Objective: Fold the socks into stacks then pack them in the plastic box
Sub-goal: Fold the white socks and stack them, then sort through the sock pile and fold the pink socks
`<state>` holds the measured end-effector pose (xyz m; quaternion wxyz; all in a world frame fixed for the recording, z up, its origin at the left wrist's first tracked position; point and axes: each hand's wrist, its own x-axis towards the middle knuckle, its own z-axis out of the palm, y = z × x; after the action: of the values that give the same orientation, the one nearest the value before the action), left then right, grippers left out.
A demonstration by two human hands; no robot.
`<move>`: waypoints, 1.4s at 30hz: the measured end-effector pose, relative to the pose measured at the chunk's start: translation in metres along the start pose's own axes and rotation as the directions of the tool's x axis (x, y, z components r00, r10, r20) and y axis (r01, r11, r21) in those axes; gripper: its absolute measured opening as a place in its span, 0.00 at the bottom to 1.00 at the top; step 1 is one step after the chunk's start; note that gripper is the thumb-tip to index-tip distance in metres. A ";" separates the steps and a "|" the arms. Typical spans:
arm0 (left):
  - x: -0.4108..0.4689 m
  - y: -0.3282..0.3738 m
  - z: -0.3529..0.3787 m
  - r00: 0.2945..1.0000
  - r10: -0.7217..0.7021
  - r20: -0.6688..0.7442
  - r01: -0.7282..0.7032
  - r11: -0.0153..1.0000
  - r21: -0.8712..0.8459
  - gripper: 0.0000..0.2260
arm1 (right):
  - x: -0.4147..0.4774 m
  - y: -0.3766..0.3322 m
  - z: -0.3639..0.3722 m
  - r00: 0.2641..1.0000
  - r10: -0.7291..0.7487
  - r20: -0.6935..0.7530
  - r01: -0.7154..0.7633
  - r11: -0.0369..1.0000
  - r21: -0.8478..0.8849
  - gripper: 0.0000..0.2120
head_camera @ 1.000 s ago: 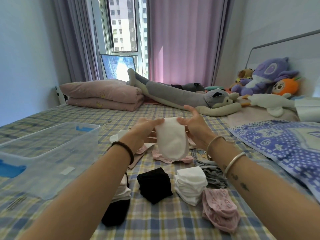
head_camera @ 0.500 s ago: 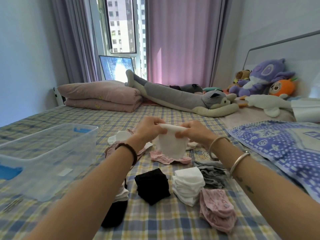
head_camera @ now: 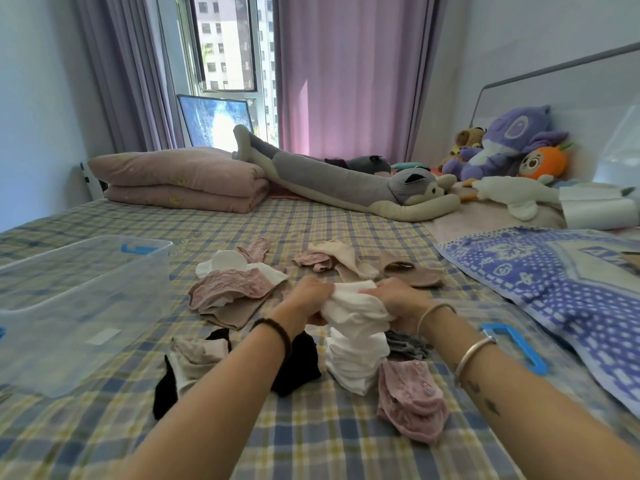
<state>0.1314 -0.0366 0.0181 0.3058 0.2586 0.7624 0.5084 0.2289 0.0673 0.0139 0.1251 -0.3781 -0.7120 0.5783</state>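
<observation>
My left hand (head_camera: 304, 299) and my right hand (head_camera: 401, 299) both grip a folded white sock (head_camera: 356, 306), held low, just above the stack of white socks (head_camera: 356, 362). A black sock stack (head_camera: 298, 365) lies left of the white stack, partly behind my left forearm. A pink stack (head_camera: 410, 400) lies to the right, grey socks (head_camera: 405, 344) behind it. Another pile of beige, white and black socks (head_camera: 190, 358) sits at the left. Unfolded pink, white and beige socks (head_camera: 235, 285) lie farther back. The clear plastic box (head_camera: 69, 306) stands open at the left.
A blue box clip (head_camera: 519, 344) lies on the plaid sheet at the right, beside a blue patterned cloth (head_camera: 554, 282). A folded pink quilt (head_camera: 180, 181), a long grey plush (head_camera: 346, 185) and several plush toys (head_camera: 502, 147) fill the far side of the bed.
Both hands have come down with the white sock from chest height to just over the white stack. The sock went from hanging open to bunched and folded. The view tilted down.
</observation>
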 end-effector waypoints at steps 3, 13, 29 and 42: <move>0.013 -0.014 0.005 0.999 -0.025 -0.021 0.025 0.999 0.024 0.06 | 0.012 0.014 0.007 0.996 0.065 -0.061 -0.067 0.997 -0.028 0.10; 0.021 -0.023 0.016 0.934 0.245 0.261 -0.358 0.617 0.700 0.12 | 0.011 0.024 0.011 0.916 -0.400 -0.016 0.254 0.612 -0.749 0.12; 0.039 0.004 -0.033 0.934 0.254 0.252 -0.353 0.534 0.768 0.12 | 0.023 -0.030 0.029 0.882 -0.397 0.253 0.440 0.505 -0.743 0.13; 0.120 -0.045 -0.166 0.962 0.269 -0.053 -0.105 0.538 0.837 0.16 | 0.139 -0.050 0.144 0.938 -0.233 0.255 0.345 0.574 -0.743 0.18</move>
<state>-0.0749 -0.0706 0.0005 0.0243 0.4059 0.9025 0.1417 0.0254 0.0545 -0.0191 -0.0043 -0.2349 -0.9494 0.2083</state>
